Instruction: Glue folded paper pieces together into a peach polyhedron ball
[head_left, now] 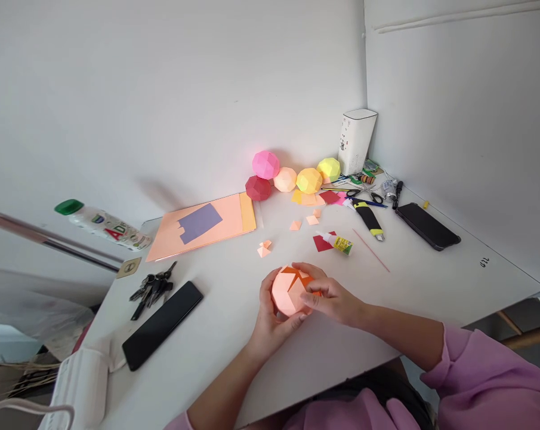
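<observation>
The left hand (270, 310) was half curled, cupping the peach ball (287, 298) from its left and underneath, with the thumb along the near side. The right hand (330, 292) grasped the ball's right side, fingers bent and thumb and forefinger close together against a face; darker orange showed in the gaps between the upper faces. That one ball was held nearer the person than the glue (343, 245) and to its left. The single glue bottle lay partly over one red square (322, 243). Beyond the glue, leftward, were five other balls (285, 179): pink, red, peach, orange and yellow. Small peach pieces (295, 226) lay left of the glue, some overlapping, so I could not tell their exact number. One thin stick (371, 251) was just right of the glue, and one cutter (369, 219) was beyond it, to the right. Of two black phones (162, 325), one lay well left of the glue, the other right. One bunch of keys (151, 288) and one white bottle (111, 228) were far to its left.
</observation>
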Motion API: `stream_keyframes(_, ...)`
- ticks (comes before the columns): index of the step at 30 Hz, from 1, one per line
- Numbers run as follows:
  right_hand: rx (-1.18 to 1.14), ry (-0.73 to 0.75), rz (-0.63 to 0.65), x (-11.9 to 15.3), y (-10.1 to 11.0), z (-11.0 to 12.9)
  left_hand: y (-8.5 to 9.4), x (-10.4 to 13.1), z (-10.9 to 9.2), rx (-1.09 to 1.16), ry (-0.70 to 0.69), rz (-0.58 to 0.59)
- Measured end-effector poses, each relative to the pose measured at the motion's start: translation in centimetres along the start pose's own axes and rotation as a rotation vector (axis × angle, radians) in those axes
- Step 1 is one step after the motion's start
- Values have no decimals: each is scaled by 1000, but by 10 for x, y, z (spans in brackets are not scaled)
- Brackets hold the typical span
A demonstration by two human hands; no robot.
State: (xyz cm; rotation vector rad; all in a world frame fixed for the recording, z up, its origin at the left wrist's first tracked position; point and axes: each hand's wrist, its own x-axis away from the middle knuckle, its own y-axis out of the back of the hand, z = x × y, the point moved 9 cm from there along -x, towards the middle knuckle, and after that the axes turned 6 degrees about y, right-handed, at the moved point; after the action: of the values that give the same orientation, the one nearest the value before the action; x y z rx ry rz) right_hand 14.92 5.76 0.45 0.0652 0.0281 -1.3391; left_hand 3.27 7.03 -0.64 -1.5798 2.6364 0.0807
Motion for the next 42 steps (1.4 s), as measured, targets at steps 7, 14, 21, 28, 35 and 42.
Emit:
stream_keyframes(7,-49,0,2,0,0,0,2,0,-1,-51,-6,-24)
stream_keyframes(14,-98,-163,19,3,-3,-7,1,1,-6,-277,-118,-35)
stream_keyframes(21,-77,-134,13,3,-3,-5,-3,3,-16,-471,-247,-44)
stream_keyframes(28,-143,-135,27,2,-5,-4,-5,4,-16,-509,-280,-39)
stream_keyframes(35,-158,-119,25,0,-3,1,-5,4,-13,-511,-272,-44)
stream_keyframes(42,-99,-131,7,0,0,-2,-6,2,-13,-501,-248,-33)
